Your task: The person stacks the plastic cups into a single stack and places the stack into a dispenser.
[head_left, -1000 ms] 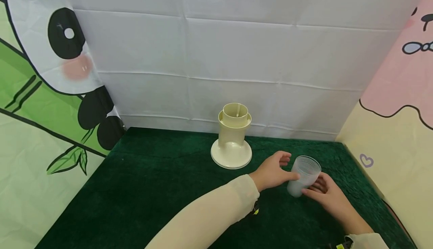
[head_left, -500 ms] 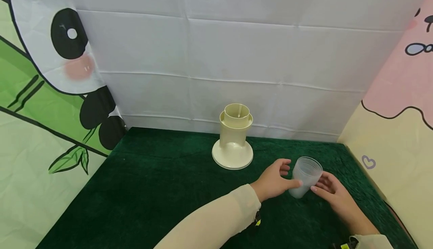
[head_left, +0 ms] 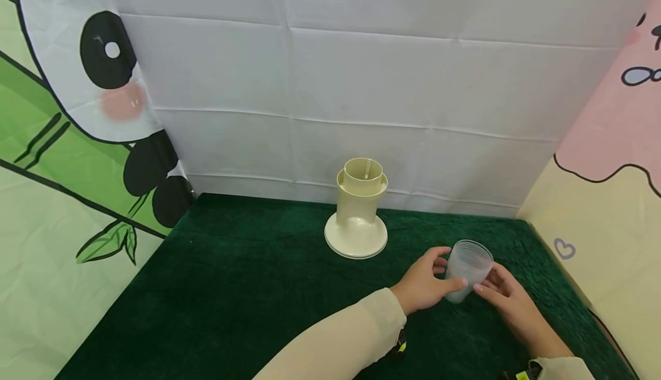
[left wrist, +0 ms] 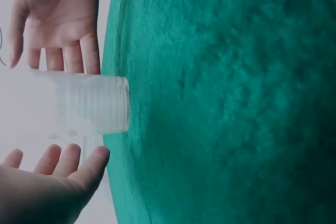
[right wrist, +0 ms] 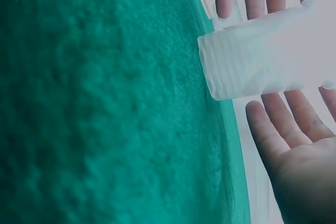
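Note:
A translucent, ridged plastic cup point(head_left: 469, 271) stands on the dark green cloth at the right in the head view; I cannot tell whether it is one cup or a nested stack. My left hand point(head_left: 430, 282) is at its left side, the thumb in front of the cup. In the left wrist view, these fingertips point(left wrist: 98, 153) look slightly apart from the wall. On the other side is my right hand point(head_left: 508, 299), fingers relaxed and spread. The right wrist view has its fingers point(right wrist: 278, 116) beside or behind the cup; contact is unclear, and glare washes out the cup's upper part.
A cream plastic holder point(head_left: 357, 228) with a round base and a double cylinder stands further back, left of the cup. Behind the green cloth point(head_left: 232, 288) hangs a white sheet point(head_left: 310, 81). Printed cartoon sheets flank the table, a panda point(head_left: 119, 70) at left.
My left hand has moved slightly right, closer to the cup. My right thumb has come off the front of the cup and moved a little right. The cup stays nearly in place.

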Demonstrator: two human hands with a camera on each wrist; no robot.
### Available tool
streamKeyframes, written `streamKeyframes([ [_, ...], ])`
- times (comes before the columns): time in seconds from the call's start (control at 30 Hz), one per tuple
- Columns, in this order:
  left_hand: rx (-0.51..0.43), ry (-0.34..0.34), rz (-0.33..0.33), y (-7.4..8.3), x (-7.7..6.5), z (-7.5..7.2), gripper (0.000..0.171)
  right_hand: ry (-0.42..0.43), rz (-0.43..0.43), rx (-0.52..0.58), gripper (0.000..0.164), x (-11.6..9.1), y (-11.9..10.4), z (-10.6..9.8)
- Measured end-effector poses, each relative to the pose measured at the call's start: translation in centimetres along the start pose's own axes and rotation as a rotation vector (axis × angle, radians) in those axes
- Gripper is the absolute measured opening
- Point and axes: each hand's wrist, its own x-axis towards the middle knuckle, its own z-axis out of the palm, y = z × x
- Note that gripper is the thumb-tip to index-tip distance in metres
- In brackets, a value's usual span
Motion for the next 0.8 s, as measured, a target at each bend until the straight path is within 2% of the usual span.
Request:
streamKeyframes([
  [0.17, 0.012, 0.022, 0.015, -0.23, 0.12, -0.04, 0.057, 0.027, 0.022, -0.013, 0.058, 0.03, 0.02, 0.23],
  [0.4, -0.019, 0.019, 0.016, -0.15, 0.24, 0.11, 0.053, 0.034, 0.033, -0.004, 0.056, 0.07, -0.14, 0.4],
  [0.8, -0.033, 0.024, 0.015, 0.02, 0.06, 0.01, 0.051, 0.035, 0.055, 0.054, 0.056, 0.15, -0.19, 0.55],
])
